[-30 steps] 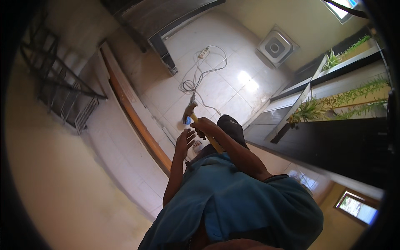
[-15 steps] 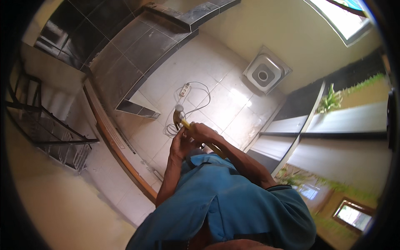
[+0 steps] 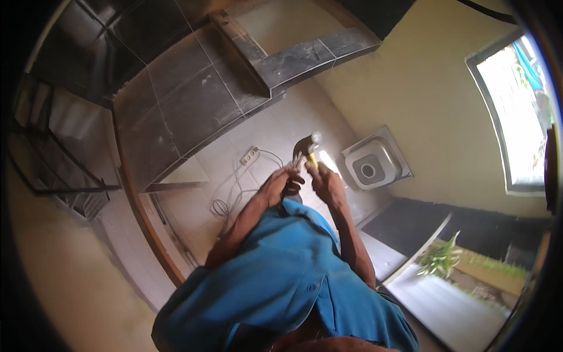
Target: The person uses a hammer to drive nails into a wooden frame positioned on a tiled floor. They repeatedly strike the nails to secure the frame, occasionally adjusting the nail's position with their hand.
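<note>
In the head view the person looks down along a blue short-sleeved shirt (image 3: 281, 281), and both bare forearms reach forward to the middle of the picture. The right hand (image 3: 326, 183) is closed around the yellow handle of a hammer with a dark metal claw head (image 3: 306, 146); the handle comes up out of the fist and the head stands just above both hands. The left hand (image 3: 282, 182) is curled close beside the right one, with its fingers (image 3: 293, 175) bent at the lower part of the hammer; it looks to be touching the tool, but I cannot tell if it really grips it or holds some small thing. The two hands are almost touching each other. Below them lies a pale tiled floor (image 3: 275, 135). On this floor, to the left of the hands, a white power strip (image 3: 249, 156) lies with its thin white cable (image 3: 231, 190) running in loose loops. To the right of the hands a square stainless steel sink (image 3: 375, 164) lies near a yellowish wall (image 3: 422, 105). Dark grey tiles (image 3: 187, 100) cover the surface at the upper left, and a green potted plant (image 3: 441, 258) stands at the lower right.
</note>
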